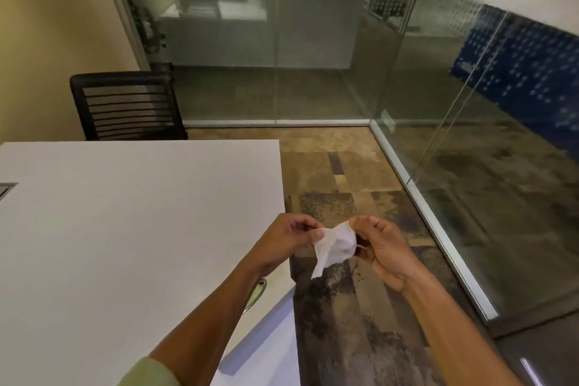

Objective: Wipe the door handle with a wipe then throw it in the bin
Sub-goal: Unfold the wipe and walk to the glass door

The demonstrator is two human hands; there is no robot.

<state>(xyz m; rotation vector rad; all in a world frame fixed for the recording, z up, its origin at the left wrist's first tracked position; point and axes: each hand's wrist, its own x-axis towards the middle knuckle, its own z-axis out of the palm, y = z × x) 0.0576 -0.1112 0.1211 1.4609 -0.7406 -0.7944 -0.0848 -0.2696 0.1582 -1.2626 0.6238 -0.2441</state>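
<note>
Both hands pinch the wipe (333, 246) at 6 o'clock in the view, over the carpet just right of the surface (141, 213): left hand (286, 236) closed on its left edge, right hand (380, 244) on its right. Neither handle nor bin is visible. Pulling too hard may tear the wipe; a loose pinch could drop it.

Warm, rather dim indoor light; the white table (125, 213) is the brightest surface. The glass walls (313, 47) carry hazy reflections. Wide-angle bending curves lines near the edges, and the whole frame is slightly soft.
</note>
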